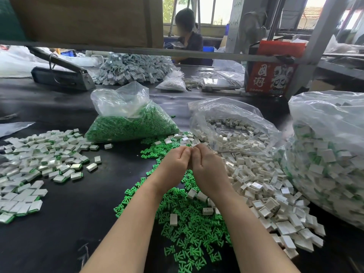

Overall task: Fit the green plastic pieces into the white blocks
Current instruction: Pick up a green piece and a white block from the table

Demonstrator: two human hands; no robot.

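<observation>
Just above the centre of the frame the left hand (174, 161) and the right hand (206, 164) are pressed together, both seen from the back, knuckles touching. The fingers of both hands are curled inward and their tips meet at the top of the pair. Whatever they pinch there is hidden behind the fingers, so it cannot be told whether a piece or a block is held.

Directly below and around the wrists lies a loose spread of green pieces (189, 231), running from mid-frame down to the bottom edge, with a few stray white blocks on top of it. Just right of the right hand a pile of white blocks (262, 186) spills out of an open clear bag (232, 123) and reaches toward the lower right. A fuller bag of green pieces (130, 123) stands above and left of the hands. At the left of the frame sits a heap of finished blocks (39, 164), white with green showing at their edges, well apart from the hands. A large bag (327, 150) of similar blocks fills the right edge.

Between the left forearm and the finished heap the dark table (78, 223) is bare. At the top a grey rail (137, 50) crosses the frame, with another person (189, 36) seated behind it.
</observation>
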